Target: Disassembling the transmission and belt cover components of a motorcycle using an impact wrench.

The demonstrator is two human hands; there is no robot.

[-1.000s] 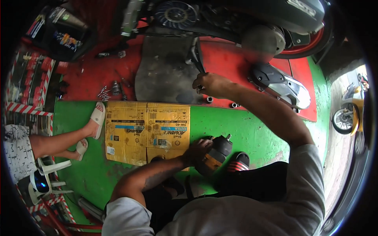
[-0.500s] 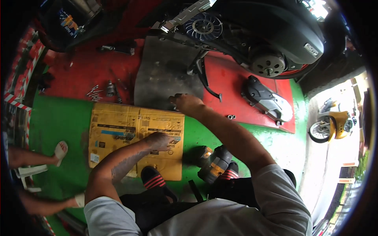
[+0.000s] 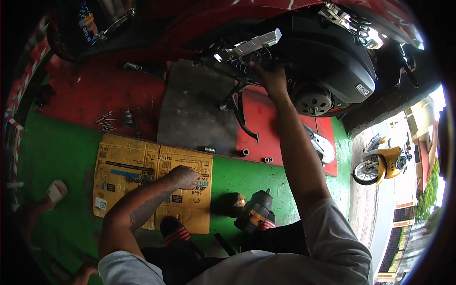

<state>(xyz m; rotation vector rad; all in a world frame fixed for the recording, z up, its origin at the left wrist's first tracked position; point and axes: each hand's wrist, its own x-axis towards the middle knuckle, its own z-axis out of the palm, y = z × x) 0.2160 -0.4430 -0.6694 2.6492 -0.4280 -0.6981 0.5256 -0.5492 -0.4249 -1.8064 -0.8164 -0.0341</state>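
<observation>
My right hand [image 3: 271, 78] reaches up to the bladed fan wheel [image 3: 244, 68] on the side of a scooter's engine. Its thumb and fingers are spread at the wheel's edge, partly lost in shadow. Just right of it sits the round, holed clutch bell [image 3: 313, 100]. Above the fan wheel a silver metal bracket [image 3: 256, 43] sticks out. My left hand [image 3: 184, 177] hovers over, or rests on, a flattened yellow cardboard box [image 3: 111, 190], fingers curled in; I cannot see whether anything is inside them.
An impact wrench [image 3: 256, 211] stands by my right foot. Sockets [image 3: 244, 152] and a silver threaded part [image 3: 209, 149] lie along the mat's near edge. A grey engine cover [image 3: 322, 148] lies behind my right forearm. Several bolts [image 3: 107, 121] lie left; a sandalled foot [image 3: 57, 190] is nearby.
My right hand has moved from the dark mat up to the fan wheel. The left hand stays over the cardboard. The view has tilted upward, showing more of the scooter.
</observation>
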